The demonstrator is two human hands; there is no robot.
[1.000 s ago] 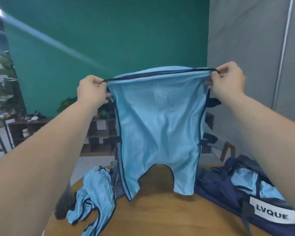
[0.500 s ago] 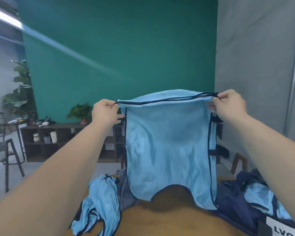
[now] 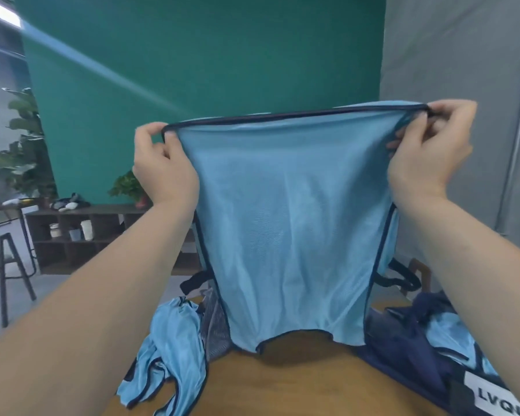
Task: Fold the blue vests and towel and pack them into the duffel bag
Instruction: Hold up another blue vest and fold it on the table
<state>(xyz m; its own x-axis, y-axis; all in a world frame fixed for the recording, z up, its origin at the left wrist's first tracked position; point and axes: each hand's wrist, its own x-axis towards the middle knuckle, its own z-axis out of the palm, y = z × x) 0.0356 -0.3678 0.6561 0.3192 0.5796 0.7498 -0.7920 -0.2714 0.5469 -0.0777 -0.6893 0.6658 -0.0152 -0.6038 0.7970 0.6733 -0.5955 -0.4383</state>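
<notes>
A light blue mesh vest (image 3: 288, 223) with dark trim hangs in the air in front of me, stretched flat by its upper edge. My left hand (image 3: 162, 166) pinches its left corner and my right hand (image 3: 427, 151) pinches its right corner. Its lower end with the cut-out dangles just above the wooden table (image 3: 297, 382). Another blue vest (image 3: 168, 355) lies crumpled on the table at the lower left, next to grey mesh fabric (image 3: 215, 331). The navy duffel bag (image 3: 427, 361) lies open at the lower right with blue fabric inside. I see no towel.
A dark low shelf (image 3: 72, 232) with cups stands at the back left, with potted plants (image 3: 21, 163) and a chair (image 3: 3, 265) near it. Behind the table are a green wall and a grey wall.
Both hands have spread wider apart and come closer to me, stretching the vest's top edge taut. The vest now fills more of the view; my head has tilted slightly.
</notes>
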